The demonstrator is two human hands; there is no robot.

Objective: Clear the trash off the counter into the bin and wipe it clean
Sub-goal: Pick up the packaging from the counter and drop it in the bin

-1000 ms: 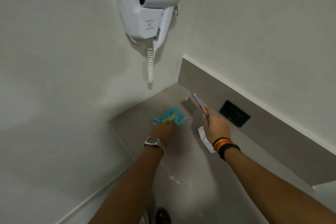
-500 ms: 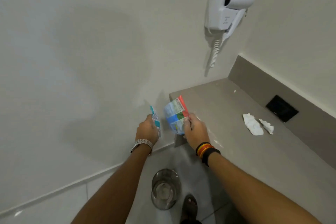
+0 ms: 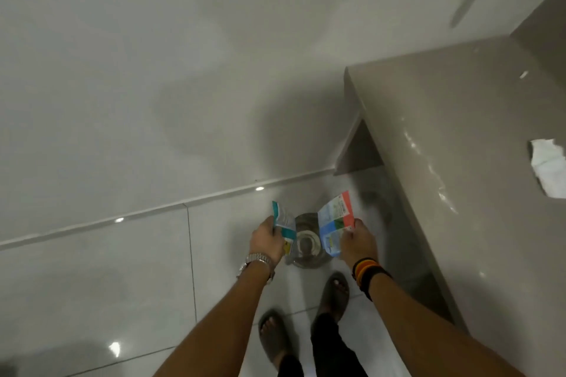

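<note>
A round steel bin (image 3: pixel 307 257) stands open on the floor below both hands. My left hand (image 3: pixel 267 240) grips a teal and white wrapper (image 3: pixel 284 222) over the bin's left rim. My right hand (image 3: pixel 357 242) grips a blue, green and red wrapper (image 3: pixel 334 222) over the bin's right rim. The grey counter (image 3: pixel 477 193) runs along the right. On it lies a crumpled white tissue (image 3: pixel 548 170), cut by the right edge, and a small white scrap (image 3: pixel 523 75) farther back.
A pale wall fills the top and left, meeting glossy floor tiles (image 3: pixel 122 278). My two feet in dark sandals (image 3: pixel 335 292) stand just in front of the bin. The counter's end panel (image 3: pixel 358 151) drops to the floor beside the bin.
The view has swung down and left from the counter to the floor. Both hands carried their wrappers off the counter and lowered them over the bin.
</note>
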